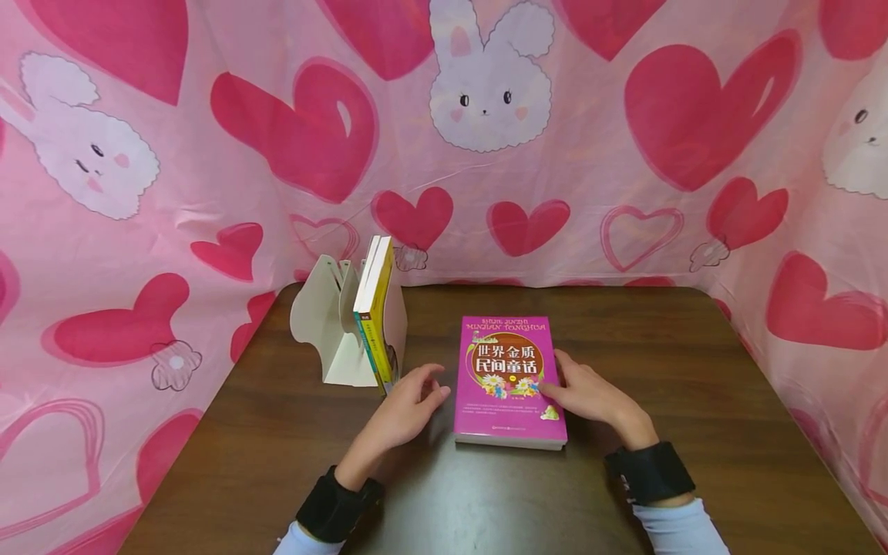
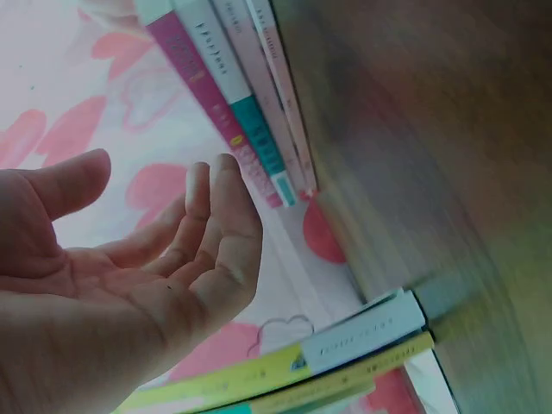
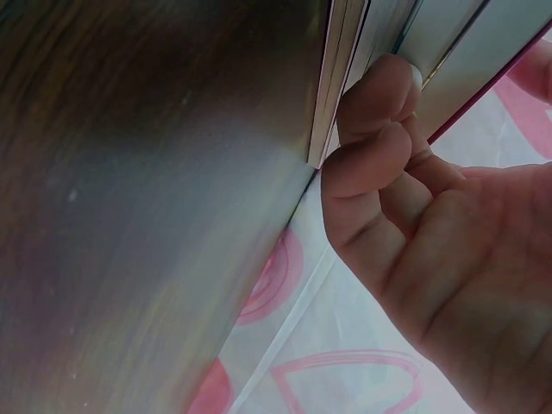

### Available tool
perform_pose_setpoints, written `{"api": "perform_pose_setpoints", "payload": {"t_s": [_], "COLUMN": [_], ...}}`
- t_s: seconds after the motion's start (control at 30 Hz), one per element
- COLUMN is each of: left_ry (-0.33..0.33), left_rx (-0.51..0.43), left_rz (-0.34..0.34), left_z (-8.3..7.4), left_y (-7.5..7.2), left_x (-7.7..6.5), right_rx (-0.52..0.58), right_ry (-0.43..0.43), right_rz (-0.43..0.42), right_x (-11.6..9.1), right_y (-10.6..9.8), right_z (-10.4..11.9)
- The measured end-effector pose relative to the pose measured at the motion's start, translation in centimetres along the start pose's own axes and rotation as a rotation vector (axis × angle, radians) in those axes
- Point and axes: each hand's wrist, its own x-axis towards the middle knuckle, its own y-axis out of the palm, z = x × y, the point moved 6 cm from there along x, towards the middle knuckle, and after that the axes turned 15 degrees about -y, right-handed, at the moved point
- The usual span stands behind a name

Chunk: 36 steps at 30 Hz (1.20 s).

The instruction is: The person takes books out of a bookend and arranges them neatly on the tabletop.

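A magenta book with a flowery cover lies face up, on top of a stack. In the left wrist view the stack's spines show below it, one white and teal, others pale pink. My right hand is at the stack's right side, its thumb overlapping the cover's edge. The right wrist view shows the bent fingers against the side of the pages, the thumb apart from them. My left hand is held left of the stack, fingers loosely bent, palm facing it, with nothing in it.
A cream bookstand stands behind my left hand. Upright books with yellow spines and a teal one lean at its right side. Pink cloth with hearts and rabbits hangs around the brown wooden table.
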Motion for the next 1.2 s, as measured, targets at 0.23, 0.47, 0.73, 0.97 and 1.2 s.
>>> {"api": "perform_pose_setpoints", "payload": {"t_s": [0.23,0.47,0.73,0.97,1.2], "left_ry": [-0.076,-0.169,-0.241,-0.179,-0.164], "left_rx": [-0.053,-0.066,-0.043,-0.053,-0.08], "left_rz": [-0.057,-0.126,-0.282,-0.257,-0.193], "left_z": [1.1,2.9,4.2,3.8,3.7], "left_y": [-2.0,-4.4,-7.0,-7.4,-7.0], "left_x": [-1.7,-2.7,-2.8,-1.6,-0.9], "right_rx": [0.002,-0.001,-0.012,-0.002,-0.03], "right_ry": [0.006,0.006,0.014,0.008,0.002], "right_rz": [-0.002,0.004,0.01,0.011,0.013], "right_x": [-0.1,0.0,0.1,0.0,0.2], "right_y": [0.0,0.1,0.1,0.1,0.1], "right_z": [0.1,0.1,0.0,0.0,0.0]}}
